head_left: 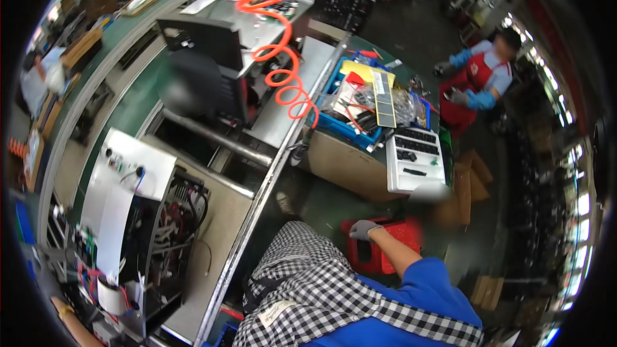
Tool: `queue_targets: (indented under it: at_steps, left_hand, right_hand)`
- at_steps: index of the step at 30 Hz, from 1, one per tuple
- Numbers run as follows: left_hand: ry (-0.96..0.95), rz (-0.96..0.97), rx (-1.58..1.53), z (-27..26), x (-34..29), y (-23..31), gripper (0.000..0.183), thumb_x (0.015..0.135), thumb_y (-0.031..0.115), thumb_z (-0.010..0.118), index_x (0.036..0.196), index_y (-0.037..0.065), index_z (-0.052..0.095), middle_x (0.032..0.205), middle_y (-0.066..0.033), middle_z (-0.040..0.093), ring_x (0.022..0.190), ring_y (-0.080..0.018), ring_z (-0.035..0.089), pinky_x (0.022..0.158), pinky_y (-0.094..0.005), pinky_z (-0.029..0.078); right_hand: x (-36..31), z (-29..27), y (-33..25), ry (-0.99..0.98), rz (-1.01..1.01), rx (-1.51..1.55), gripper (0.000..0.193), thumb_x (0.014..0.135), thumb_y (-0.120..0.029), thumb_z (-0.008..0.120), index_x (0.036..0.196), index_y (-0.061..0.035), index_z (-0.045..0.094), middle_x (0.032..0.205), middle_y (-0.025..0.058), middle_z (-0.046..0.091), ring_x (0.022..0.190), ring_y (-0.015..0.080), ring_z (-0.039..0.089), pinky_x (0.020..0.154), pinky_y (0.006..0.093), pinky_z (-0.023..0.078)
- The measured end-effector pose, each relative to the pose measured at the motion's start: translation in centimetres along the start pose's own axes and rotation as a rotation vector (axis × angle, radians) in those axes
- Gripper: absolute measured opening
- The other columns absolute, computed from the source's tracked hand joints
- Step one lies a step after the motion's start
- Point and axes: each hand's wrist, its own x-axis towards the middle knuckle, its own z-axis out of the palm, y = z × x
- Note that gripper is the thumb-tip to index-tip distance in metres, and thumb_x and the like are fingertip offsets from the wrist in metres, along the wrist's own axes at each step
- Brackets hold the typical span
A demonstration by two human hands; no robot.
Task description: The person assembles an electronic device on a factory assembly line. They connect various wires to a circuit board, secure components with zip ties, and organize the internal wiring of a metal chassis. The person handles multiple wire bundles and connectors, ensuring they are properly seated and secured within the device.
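At the lower left rim, my left hand point(46, 281) in a grey glove reaches to the far side of an opened machine point(164, 238). Its fingers are too dark and blurred to read. The machine has white panels, wiring and a white cylinder point(112, 297), and stands on the workbench. My right hand point(365, 229), also grey-gloved, is in front of my body with its fingers curled. Whatever it may hold is hidden. Behind that hand, lower down, is a red plastic stool point(402, 236); whether they touch I cannot tell.
An orange coiled air hose point(281, 78) hangs over the bench beside a dark monitor point(218, 58). On the right, a blue bin point(350, 130) of parts and a white tray point(411, 182) of black pieces share a table. A co-worker point(479, 77) in a red apron stands beyond, near cardboard boxes point(469, 186).
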Motion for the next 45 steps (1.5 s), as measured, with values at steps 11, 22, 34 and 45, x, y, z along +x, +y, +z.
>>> queue_targets:
  at_steps: [11, 22, 34, 45]
  left_hand:
    - [-0.662, -0.007, 0.053, 36.5, -22.1, 33.0, 0.043, 0.099, 0.026, 0.054, 0.132, -0.002, 0.054, 0.126, -0.0143, 0.06, 0.11, -0.0212, 0.057, 0.094, -0.0318, 0.044]
    - [-1.11, 0.024, 0.044, 65.3, -42.5, 38.9, 0.043, 0.099, 0.026, 0.053, 0.133, -0.001, 0.053, 0.126, -0.0144, 0.06, 0.109, -0.0224, 0.058, 0.093, -0.0335, 0.045]
    - [-1.133, 0.184, 0.098, 80.7, -50.6, 42.5, 0.043, 0.1, 0.027, 0.052, 0.134, 0.0, 0.052, 0.125, -0.0146, 0.06, 0.108, -0.0237, 0.058, 0.091, -0.0353, 0.046]
    - [-1.119, 0.229, 0.088, 86.5, -52.2, 44.2, 0.044, 0.1, 0.027, 0.051, 0.134, 0.0, 0.051, 0.125, -0.0147, 0.06, 0.107, -0.025, 0.059, 0.09, -0.037, 0.047]
  right_hand:
    - [17.0, -9.1, 9.7, 0.052, -0.058, 0.156, 0.037, 0.084, -0.033, 0.056, 0.106, -0.0093, 0.073, 0.109, 0.0165, 0.069, 0.103, 0.0341, 0.065, 0.092, 0.0426, 0.05]
    - [21.7, 2.2, 28.6, 0.042, 0.48, 0.129, 0.035, 0.086, -0.034, 0.056, 0.105, -0.0103, 0.073, 0.109, 0.0152, 0.07, 0.104, 0.0323, 0.065, 0.093, 0.0415, 0.05]
    - [22.7, 8.7, 45.8, 0.151, 0.758, 0.041, 0.082, 0.082, -0.054, 0.065, 0.147, -0.0105, 0.04, 0.156, 0.0121, 0.033, 0.146, 0.0345, 0.024, 0.117, 0.0542, 0.019]
    - [28.3, 8.6, 49.5, 0.096, 0.678, -0.148, 0.084, 0.08, -0.063, 0.062, 0.144, -0.0117, 0.041, 0.149, 0.0126, 0.037, 0.141, 0.0326, 0.029, 0.116, 0.0614, 0.012]
